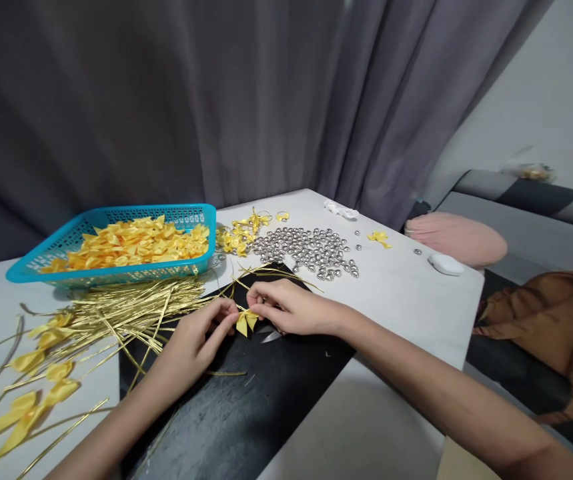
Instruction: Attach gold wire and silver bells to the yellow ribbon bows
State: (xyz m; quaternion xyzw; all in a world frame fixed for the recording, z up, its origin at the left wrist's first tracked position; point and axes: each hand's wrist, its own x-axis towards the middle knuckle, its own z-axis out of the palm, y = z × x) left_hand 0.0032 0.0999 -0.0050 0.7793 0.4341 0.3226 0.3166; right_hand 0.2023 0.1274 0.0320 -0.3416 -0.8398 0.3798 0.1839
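Observation:
Between my two hands is a small yellow ribbon bow (pixel 246 323), held over a black mat (pixel 261 400). My left hand (pixel 211 327) pinches the bow's left side, fingers closed. On its other side my right hand (pixel 279 307) grips it between thumb and fingertips. Pointed metal blades (pixel 272 336), perhaps of scissors, stick out beneath my right hand; the rest of that tool is hidden. Left of the hands lies a pile of gold cords (pixel 136 310). Whether a cord is tied round the held bow I cannot make out.
A blue basket (pixel 211 230) full of yellow bows stands at the back left of the white table (pixel 416 313). Silver heart-shaped beads (pixel 311 247) are heaped behind my hands. Loose bows (pixel 31 413) lie at the left, a white oval case (pixel 445 265) at the right.

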